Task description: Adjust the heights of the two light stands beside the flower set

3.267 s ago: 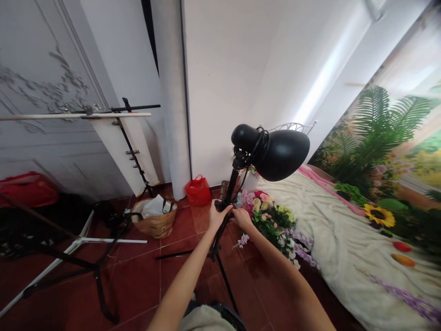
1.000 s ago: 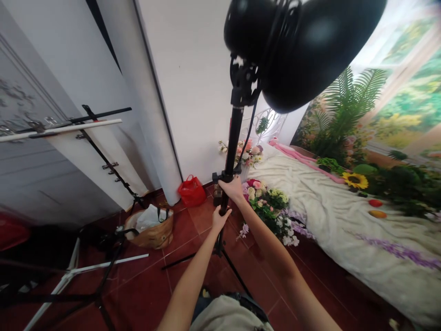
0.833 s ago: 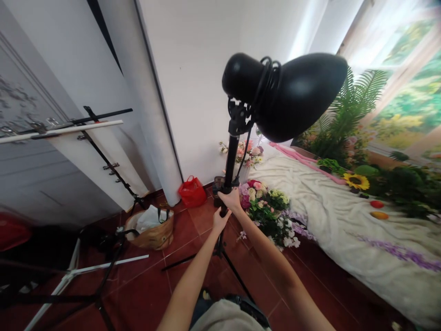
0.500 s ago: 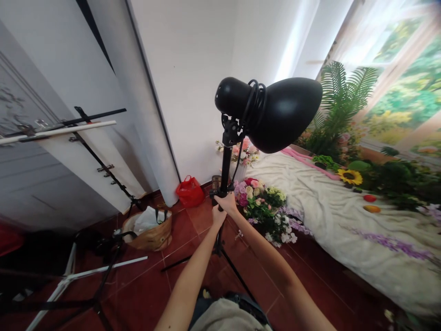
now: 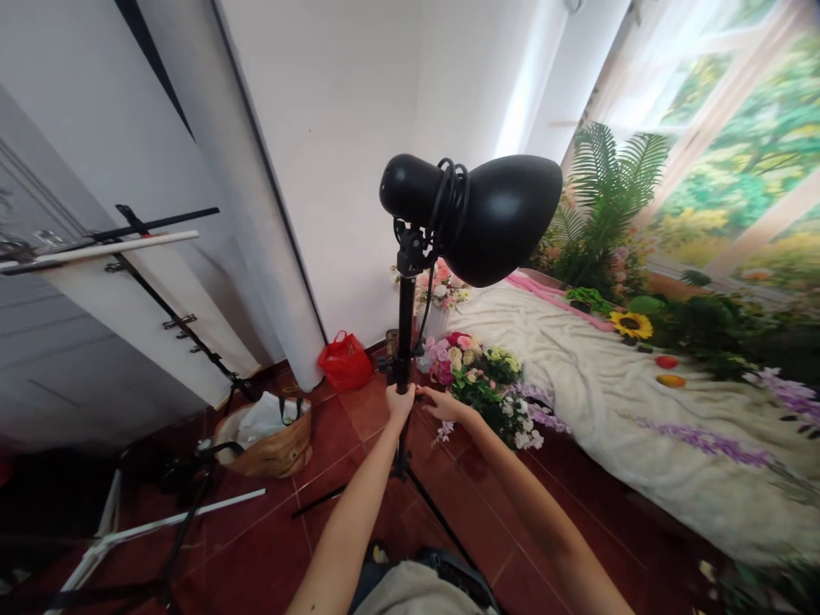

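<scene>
A black studio lamp (image 5: 506, 218) with a cord coiled round its neck tops a black light stand (image 5: 406, 320) in front of me. My left hand (image 5: 400, 403) is wrapped round the stand's pole, just below a clamp knob (image 5: 384, 366). Just right of the pole is my right hand (image 5: 443, 405), its fingers partly spread and pointing at the pole. Its fingertips come close to the pole; whether they touch it I cannot tell. The stand's legs (image 5: 442, 517) spread over the red tiles near my feet.
A red plastic bag (image 5: 346, 360) and a woven basket (image 5: 282, 448) stand to the left, near white stand legs (image 5: 185, 515). Flower bunches (image 5: 477, 367) lie right of the pole, beside a platform draped in cream cloth (image 5: 595, 384). A window-scene backdrop (image 5: 736, 171) hangs behind.
My right hand has let go of the pole and moved a little right, its fingers opening. My left hand still grips the pole. The view has shifted slightly to the right.
</scene>
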`<state>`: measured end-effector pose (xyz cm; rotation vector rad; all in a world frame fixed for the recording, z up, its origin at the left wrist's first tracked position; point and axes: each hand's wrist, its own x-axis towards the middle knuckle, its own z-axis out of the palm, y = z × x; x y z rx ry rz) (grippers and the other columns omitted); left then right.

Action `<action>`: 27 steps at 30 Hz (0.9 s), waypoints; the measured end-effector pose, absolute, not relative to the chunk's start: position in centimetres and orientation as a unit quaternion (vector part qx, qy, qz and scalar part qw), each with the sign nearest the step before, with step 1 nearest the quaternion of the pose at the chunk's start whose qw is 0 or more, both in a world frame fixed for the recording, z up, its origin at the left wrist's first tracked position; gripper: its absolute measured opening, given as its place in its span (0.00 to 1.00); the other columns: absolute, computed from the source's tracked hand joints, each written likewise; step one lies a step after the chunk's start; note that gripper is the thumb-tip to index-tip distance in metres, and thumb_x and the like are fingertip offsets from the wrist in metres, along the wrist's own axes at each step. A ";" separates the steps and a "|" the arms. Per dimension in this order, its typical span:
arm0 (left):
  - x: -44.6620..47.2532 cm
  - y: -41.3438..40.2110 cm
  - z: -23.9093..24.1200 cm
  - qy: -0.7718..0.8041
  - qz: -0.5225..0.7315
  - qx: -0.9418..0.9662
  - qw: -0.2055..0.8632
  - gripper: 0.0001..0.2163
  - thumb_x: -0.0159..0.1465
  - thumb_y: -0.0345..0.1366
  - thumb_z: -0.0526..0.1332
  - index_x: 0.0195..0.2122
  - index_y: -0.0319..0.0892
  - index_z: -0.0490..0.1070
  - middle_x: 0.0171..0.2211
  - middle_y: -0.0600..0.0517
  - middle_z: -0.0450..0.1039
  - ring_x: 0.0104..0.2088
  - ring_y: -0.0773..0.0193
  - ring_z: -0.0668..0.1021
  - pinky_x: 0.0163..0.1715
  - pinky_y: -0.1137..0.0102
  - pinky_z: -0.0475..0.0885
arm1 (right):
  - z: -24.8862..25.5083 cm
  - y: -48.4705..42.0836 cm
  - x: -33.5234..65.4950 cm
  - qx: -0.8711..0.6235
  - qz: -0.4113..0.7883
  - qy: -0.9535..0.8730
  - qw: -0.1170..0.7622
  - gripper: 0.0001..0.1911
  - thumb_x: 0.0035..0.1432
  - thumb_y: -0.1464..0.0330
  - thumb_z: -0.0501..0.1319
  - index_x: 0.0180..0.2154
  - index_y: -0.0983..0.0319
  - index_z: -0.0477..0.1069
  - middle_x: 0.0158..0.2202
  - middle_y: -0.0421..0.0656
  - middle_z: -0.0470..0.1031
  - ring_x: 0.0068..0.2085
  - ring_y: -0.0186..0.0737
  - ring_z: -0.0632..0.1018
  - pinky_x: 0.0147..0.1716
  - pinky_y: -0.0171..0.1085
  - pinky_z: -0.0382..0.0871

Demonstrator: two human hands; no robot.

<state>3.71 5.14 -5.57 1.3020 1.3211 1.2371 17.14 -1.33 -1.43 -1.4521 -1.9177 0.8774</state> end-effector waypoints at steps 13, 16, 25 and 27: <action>3.6 5.1 -5.6 0.530 0.494 0.547 0.421 0.09 0.47 0.39 0.61 0.16 0.38 0.69 0.17 0.50 0.70 0.19 0.66 0.71 0.19 0.74 0.63 | -6.2 0.2 15.8 -0.594 0.289 -0.664 0.351 0.25 0.64 0.59 0.41 0.49 0.62 0.69 0.51 0.45 0.71 0.52 0.40 0.71 0.54 0.39 0.61; 3.6 5.1 -5.7 0.527 0.495 0.544 0.427 0.09 0.47 0.38 0.61 0.16 0.38 0.67 0.16 0.51 0.68 0.18 0.68 0.70 0.18 0.75 0.62 | -6.9 0.6 15.4 -0.623 0.276 -0.647 0.342 0.24 0.64 0.59 0.40 0.46 0.61 0.71 0.46 0.45 0.75 0.47 0.40 0.75 0.50 0.38 0.65; 3.6 5.1 -5.6 0.531 0.493 0.528 0.442 0.10 0.47 0.39 0.62 0.15 0.38 0.66 0.14 0.53 0.64 0.15 0.70 0.66 0.15 0.76 0.57 | -4.8 2.0 14.0 -0.742 0.342 -0.530 0.227 0.34 0.64 0.54 0.39 0.21 0.65 0.72 0.22 0.48 0.75 0.28 0.37 0.77 0.33 0.30 0.67; 3.6 5.2 -5.8 0.536 0.491 0.525 0.443 0.10 0.46 0.39 0.62 0.15 0.38 0.66 0.13 0.53 0.64 0.15 0.70 0.66 0.15 0.76 0.57 | -4.3 2.6 14.0 -0.756 0.374 -0.499 0.200 0.32 0.63 0.55 0.42 0.19 0.65 0.71 0.19 0.47 0.73 0.24 0.36 0.76 0.28 0.30 0.66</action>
